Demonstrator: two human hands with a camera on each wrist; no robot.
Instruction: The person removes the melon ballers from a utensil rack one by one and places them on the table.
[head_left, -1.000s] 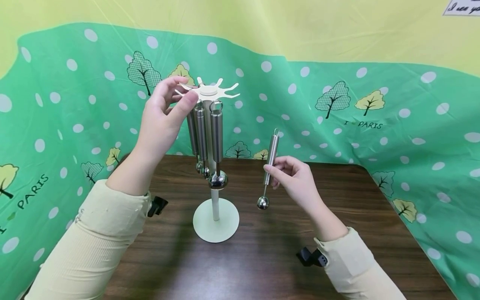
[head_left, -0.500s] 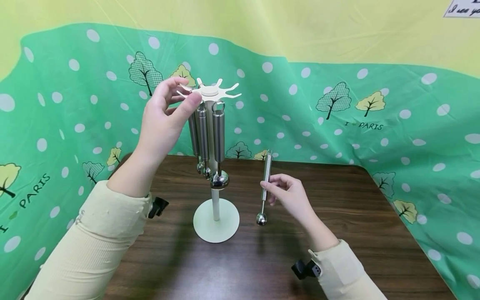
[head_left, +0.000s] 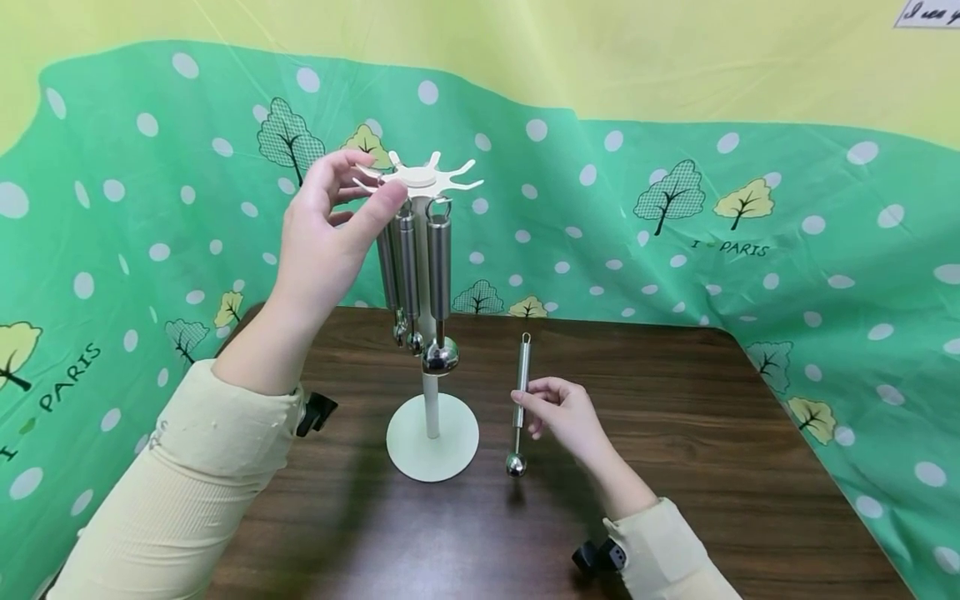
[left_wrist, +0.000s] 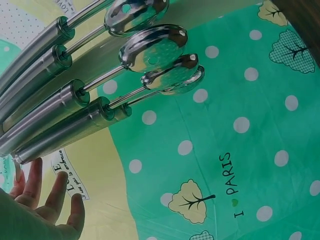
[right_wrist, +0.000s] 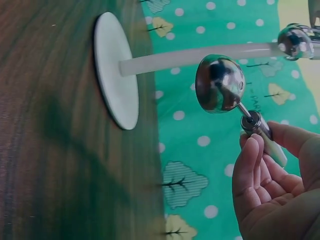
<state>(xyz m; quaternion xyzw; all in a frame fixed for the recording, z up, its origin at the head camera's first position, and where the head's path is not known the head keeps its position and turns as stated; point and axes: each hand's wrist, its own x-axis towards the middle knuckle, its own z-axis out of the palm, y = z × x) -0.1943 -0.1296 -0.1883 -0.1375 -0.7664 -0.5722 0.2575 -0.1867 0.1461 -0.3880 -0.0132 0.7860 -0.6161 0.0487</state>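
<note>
Your right hand (head_left: 562, 412) pinches the scoop (head_left: 523, 362) right of centre; a loose pinch could drop it. Left hand (head_left: 326, 221): can't tell.

Scoop on the right (head_left: 522, 367): metal, handle brushed to a soft sheen, bowl polished mirror-bright
Hanging utensils to the left (head_left: 440, 267): metal as well, satin handles, glossy reflecting heads
Stand (head_left: 432, 460): smooth, matt; painted metal or plastic, cannot tell which
Tabletop (head_left: 697, 408): wood-grained, smooth, glossy at the near side
Far backdrop (head_left: 510, 183): smooth cloth, softly creased, faint sheen
Left sleeve (head_left: 187, 492): matt ribbed cloth
</note>
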